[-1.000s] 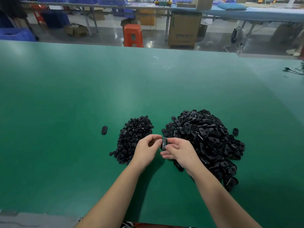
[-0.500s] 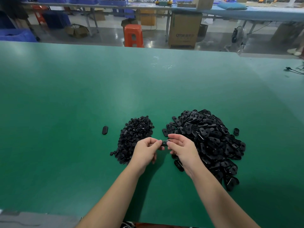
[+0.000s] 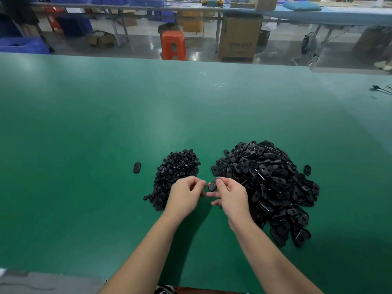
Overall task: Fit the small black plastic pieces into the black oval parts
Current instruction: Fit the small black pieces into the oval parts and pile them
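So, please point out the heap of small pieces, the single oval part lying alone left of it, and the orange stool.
heap of small pieces point(image 3: 177, 170), head view, middle of heap
single oval part point(image 3: 137, 167), head view, its centre
orange stool point(image 3: 173, 44), head view, front face

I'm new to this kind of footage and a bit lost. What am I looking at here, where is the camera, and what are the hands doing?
No machine here: a person's two bare arms, filmed by a camera worn on the head, looking down at a green table. On it lie a pile of small black plastic pieces and a bigger pile of black oval parts; single ovals lie apart at and. The right hand pinches one black oval part. The left hand has curled fingers; what it holds is hidden.
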`<state>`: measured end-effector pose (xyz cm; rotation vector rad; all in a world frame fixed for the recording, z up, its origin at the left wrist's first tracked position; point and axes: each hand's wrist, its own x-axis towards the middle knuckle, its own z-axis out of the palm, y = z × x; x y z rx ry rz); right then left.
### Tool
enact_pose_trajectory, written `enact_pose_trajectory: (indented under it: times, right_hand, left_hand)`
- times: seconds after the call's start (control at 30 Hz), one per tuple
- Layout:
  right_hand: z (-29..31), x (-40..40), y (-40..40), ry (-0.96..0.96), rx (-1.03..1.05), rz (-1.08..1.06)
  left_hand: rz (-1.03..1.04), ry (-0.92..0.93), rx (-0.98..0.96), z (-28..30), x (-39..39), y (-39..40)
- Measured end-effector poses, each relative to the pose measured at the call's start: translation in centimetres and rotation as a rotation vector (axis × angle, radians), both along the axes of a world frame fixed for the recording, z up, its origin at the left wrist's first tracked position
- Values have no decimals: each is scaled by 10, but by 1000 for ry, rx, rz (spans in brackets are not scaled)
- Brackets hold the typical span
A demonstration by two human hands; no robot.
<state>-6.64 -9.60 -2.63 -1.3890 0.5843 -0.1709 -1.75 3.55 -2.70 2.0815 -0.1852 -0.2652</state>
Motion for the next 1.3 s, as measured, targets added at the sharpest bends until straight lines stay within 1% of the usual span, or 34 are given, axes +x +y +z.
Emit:
enact_pose_trajectory:
  times: [0.03, 0.1, 0.13, 0.2, 0.3, 0.37, 0.43, 0.77, 0.83, 0.93, 1.0, 1.03, 1.07, 1.13, 1.17, 1.23, 1.3]
  right_hand:
    - [-3, -1, 6, -13, 12, -17]
    - [-11, -3, 16, -37, 31, -36]
    - [-14, -4, 20, -43, 29, -42]
    - [-22, -6, 24, -49, -28, -39]
    - [-34, -13, 25, -49, -260, -11]
    - [-39, -16, 27, -77, -375, 9]
    - [-42, -17, 28, -102, -429, 26]
    - [-49, -17, 25, -123, -456, 50]
    - [-51, -16, 25, -124, -455, 54]
    - [-52, -16, 25, -127, -461, 67]
    - [-52, -16, 25, -133, -434, 52]
    - [-52, -16, 26, -137, -413, 37]
    - [-51, -16, 27, -141, -393, 22]
    - [-50, -16, 27, -157, -359, -9]
    - [-50, -17, 27, -167, -346, -24]
    - [-50, -17, 26, -180, -345, -40]
    - [-52, -17, 24, -185, -380, -36]
  left_hand:
    - [54, -74, 63, 0, 3, 4]
    - [172, -260, 258, 0, 8, 15]
    - [217, -321, 339, -1, 11, 21]
    - [255, -320, 455, -3, 17, 33]
    - [218, -247, 580, -8, 23, 47]
    - [192, -236, 605, -11, 25, 50]
    - [186, -237, 608, -11, 25, 50]
    - [199, -236, 568, -9, 25, 47]
    - [205, -229, 526, -7, 26, 48]
    - [222, -227, 398, -4, 24, 48]
    - [222, -242, 260, 1, 22, 44]
    - [215, -233, 157, 3, 20, 40]
    - [201, -201, 33, 5, 17, 36]
    - [157, -79, -218, 7, 10, 24]
    - [139, -14, -305, 6, 5, 19]
    - [128, 87, -397, 1, -6, 9]
    - [147, 157, -449, -5, -14, 2]
